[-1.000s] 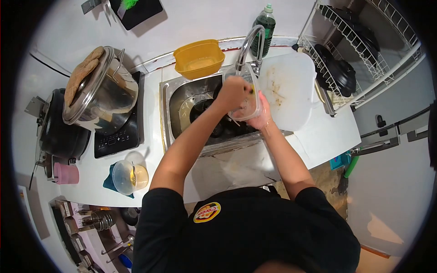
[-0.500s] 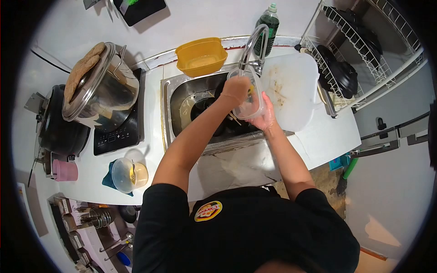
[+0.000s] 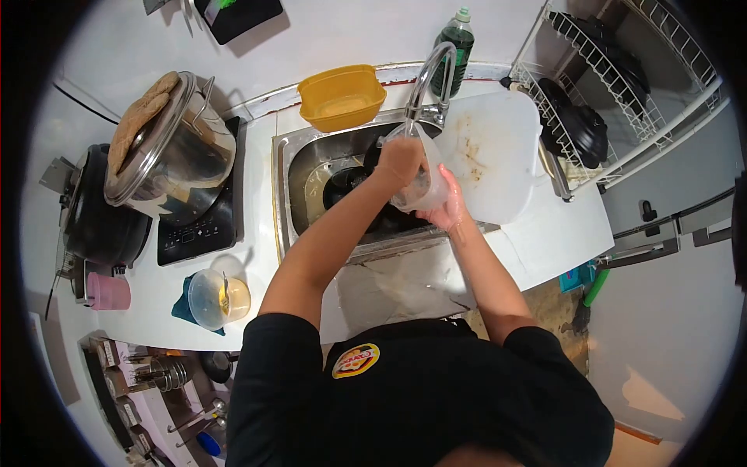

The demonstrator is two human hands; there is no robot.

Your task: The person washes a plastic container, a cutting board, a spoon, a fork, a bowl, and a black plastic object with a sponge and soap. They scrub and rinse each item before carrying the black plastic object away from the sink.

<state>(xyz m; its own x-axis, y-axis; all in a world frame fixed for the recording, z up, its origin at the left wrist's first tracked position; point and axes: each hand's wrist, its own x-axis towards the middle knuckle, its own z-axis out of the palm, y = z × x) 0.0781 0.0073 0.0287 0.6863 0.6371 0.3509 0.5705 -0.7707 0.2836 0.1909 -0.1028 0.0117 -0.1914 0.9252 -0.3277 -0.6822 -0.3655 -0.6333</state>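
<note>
We had just tipped the clear plastic container (image 3: pixel 437 185) further sideways beneath the faucet (image 3: pixel 421 87), over the sink (image 3: pixel 281 179), apparently bringing its inside nearer our curled left hand (image 3: pixel 399 162); we could not tell what it pinched. Our right hand (image 3: pixel 453 207) gripped the container, fingers wrapped around its wall.

Two hands (image 3: pixel 447 204), one held container (image 3: pixel 437 185), one sink (image 3: pixel 307 156), one faucet (image 3: pixel 420 87), one yellow tub (image 3: pixel 341 95), one green bottle (image 3: pixel 455 56), one cutting board (image 3: pixel 504 159), one pink cup (image 3: pixel 110 292) and two large pots (image 3: pixel 183 159) are showing.
</note>
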